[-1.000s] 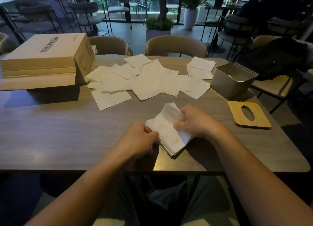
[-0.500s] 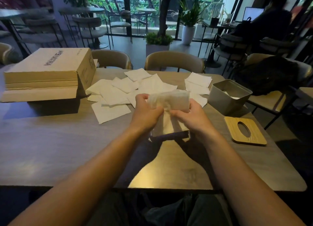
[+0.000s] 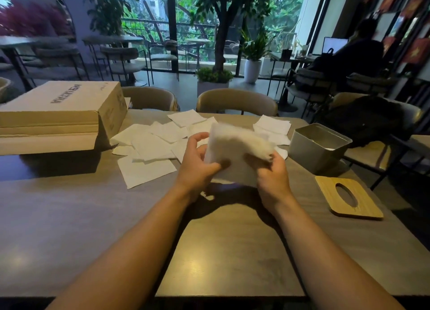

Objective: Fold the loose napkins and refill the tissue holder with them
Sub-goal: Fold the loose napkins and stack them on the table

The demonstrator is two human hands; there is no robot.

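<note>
While we compare the last second with now, these lines hold:

Change: our stack of folded napkins has come up off the table; a second ago it lay flat near the front edge, and half a second ago it was already rising, so now we hold it on edge, above the wood.

Meaning: we judge the folding of this batch done, and the stack is being squared or turned for loading (the blur on its upper edge makes the exact motion hard to tell).

Left hand: closed on the stack's left side, thumb on the near face, fingers curled behind it.

Right hand: clenched on the lower right corner, thumb on the near face.

Stack position: between both hands, clear of the table, left of the tissue holder and not over it.

Holder: open, standing upright, a little white showing inside; its wooden lid lies flat beside it, nearer us.

Still to do: many loose napkins are spread unfolded beyond our hands, beside the cardboard box.
</note>
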